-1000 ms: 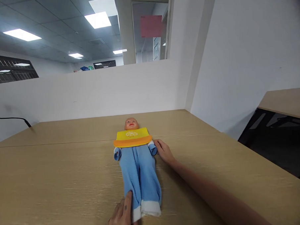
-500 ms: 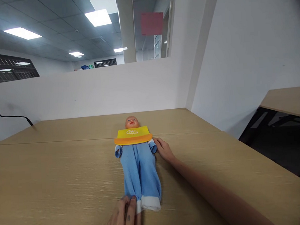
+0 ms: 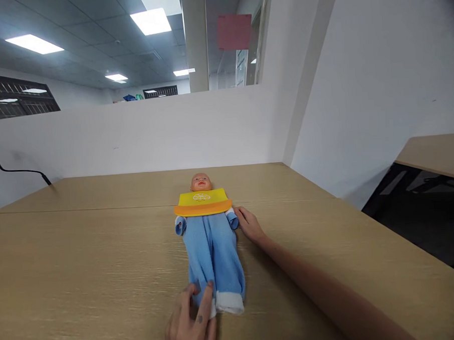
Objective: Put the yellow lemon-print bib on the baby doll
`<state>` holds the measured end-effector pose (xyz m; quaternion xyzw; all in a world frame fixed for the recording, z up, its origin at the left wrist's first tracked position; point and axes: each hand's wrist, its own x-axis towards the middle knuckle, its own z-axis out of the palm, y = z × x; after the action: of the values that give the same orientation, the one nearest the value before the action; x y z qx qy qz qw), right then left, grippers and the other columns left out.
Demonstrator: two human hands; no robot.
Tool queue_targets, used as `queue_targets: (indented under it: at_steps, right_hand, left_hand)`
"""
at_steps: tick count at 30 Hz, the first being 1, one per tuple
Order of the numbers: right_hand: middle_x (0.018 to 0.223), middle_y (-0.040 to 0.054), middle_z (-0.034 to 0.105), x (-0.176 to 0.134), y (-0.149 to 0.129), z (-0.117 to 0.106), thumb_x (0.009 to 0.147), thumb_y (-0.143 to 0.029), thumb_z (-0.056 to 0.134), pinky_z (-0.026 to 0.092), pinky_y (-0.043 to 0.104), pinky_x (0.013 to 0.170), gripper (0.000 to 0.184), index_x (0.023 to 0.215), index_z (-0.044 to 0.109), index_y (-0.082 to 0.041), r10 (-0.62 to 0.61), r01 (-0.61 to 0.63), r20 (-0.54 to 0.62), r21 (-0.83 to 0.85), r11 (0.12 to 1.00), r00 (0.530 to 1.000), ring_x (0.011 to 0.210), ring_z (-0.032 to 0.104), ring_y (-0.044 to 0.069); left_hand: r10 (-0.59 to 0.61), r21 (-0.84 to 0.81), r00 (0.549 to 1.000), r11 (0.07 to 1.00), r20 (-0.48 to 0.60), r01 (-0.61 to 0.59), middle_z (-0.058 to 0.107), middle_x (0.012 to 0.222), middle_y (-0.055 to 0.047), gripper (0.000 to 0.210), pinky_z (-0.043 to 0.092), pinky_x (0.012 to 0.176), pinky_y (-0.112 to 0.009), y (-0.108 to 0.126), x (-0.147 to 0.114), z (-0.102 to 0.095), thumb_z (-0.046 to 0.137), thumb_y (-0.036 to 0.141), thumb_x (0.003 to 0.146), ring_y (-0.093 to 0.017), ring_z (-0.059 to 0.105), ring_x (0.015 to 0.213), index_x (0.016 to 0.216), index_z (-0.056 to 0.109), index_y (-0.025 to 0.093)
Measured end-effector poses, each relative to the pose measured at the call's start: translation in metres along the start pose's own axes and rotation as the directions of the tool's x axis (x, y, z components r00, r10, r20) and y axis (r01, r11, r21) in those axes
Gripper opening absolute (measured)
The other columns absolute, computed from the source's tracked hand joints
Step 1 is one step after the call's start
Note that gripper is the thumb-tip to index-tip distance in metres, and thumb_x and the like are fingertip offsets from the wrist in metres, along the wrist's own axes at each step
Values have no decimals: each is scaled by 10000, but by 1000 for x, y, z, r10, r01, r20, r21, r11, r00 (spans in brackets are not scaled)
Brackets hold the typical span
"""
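A baby doll (image 3: 201,182) lies face up on the table, its head toward the wall. Over its chest is a yellow bib (image 3: 203,201) with an orange lower edge and a white fruit-slice print. Blue trousers (image 3: 215,250) with white cuffs cover the legs. At the bottom of the left trouser leg, my left hand (image 3: 192,319) rests with its fingers apart on the cloth. Beside the doll's sleeve on the right lies my right hand (image 3: 249,224), palm down on the table, its fingertips close to the blue cuff (image 3: 232,220).
The wooden table (image 3: 103,255) meets a low white wall (image 3: 154,138) at the back. A black cable (image 3: 20,170) hangs down to the table at the left. Another table (image 3: 437,153) with a dark frame stands at the right.
My left hand has moved slightly up the trouser leg and its fingers have spread. My right hand stays beside the sleeve. The view has shifted slightly.
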<state>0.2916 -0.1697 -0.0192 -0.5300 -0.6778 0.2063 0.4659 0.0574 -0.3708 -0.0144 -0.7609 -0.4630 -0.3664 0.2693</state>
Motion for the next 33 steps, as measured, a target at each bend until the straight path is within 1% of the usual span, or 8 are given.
queue_targets:
  at_steps: [2,8,10,13,20,24,28,33]
  right_hand:
    - [785,49,624,0,0,0,907,-482,297,403,267,700,406,818,563,-188,-6,6,2,4,1000,1000,745,561,177]
    - [775,51,620,0,0,0,906,-476,295,399,267,691,400,809,557,-190,-12,12,-4,-11,1000,1000,736,554,177]
    - [753,46,612,0,0,0,905,-478,294,397,266,673,399,794,549,-191,-12,12,-6,-22,1000,1000,719,551,176]
    - [768,44,617,1,1,0,903,-476,299,397,267,682,393,801,550,-192,-20,20,-6,-29,999,1000,735,557,176]
    - [736,37,598,1,1,0,902,-479,292,391,264,673,401,767,538,-192,-5,6,9,-40,999,1000,715,549,173]
    - [742,37,598,1,2,0,899,-471,300,395,261,672,390,784,546,-191,1,0,16,-31,1000,1000,716,548,170]
    - [698,27,577,1,2,0,900,-478,296,388,250,621,392,754,525,-196,-2,3,14,-35,999,1000,672,533,163]
    - [706,28,578,0,0,-1,903,-470,291,386,252,633,393,747,520,-192,-27,28,16,-37,999,1000,684,536,161]
  left_hand:
    - [27,-16,999,1000,30,-26,624,961,-116,323,546,622,-223,-1,1,0,404,165,874,-156,666,788,1136,589,207]
    - [32,-99,995,995,90,-23,641,1018,-123,360,551,715,-204,-7,-9,4,402,112,857,-160,662,890,1166,583,146]
    - [21,-112,996,994,81,-12,646,1017,-122,375,549,746,-208,-7,-13,6,397,83,840,-159,663,896,1158,588,139]
    - [7,-100,998,995,61,-1,650,1007,-131,373,558,728,-223,-7,-16,8,392,71,827,-171,671,875,1129,601,132]
    - [-8,-132,998,991,67,17,646,982,-134,360,567,713,-241,-7,-12,5,401,77,821,-180,672,861,1122,590,130]
    - [-28,-125,998,992,61,36,625,1005,-137,327,575,657,-252,-5,-9,2,433,141,833,-189,669,853,1120,590,155]
    - [-78,-142,995,986,68,87,567,1101,-163,330,578,620,-288,3,-3,0,468,217,815,-218,650,897,1118,593,178]
    - [-69,-140,996,987,62,77,550,1135,-155,324,574,637,-309,9,2,1,524,310,817,-228,629,926,1121,601,224]
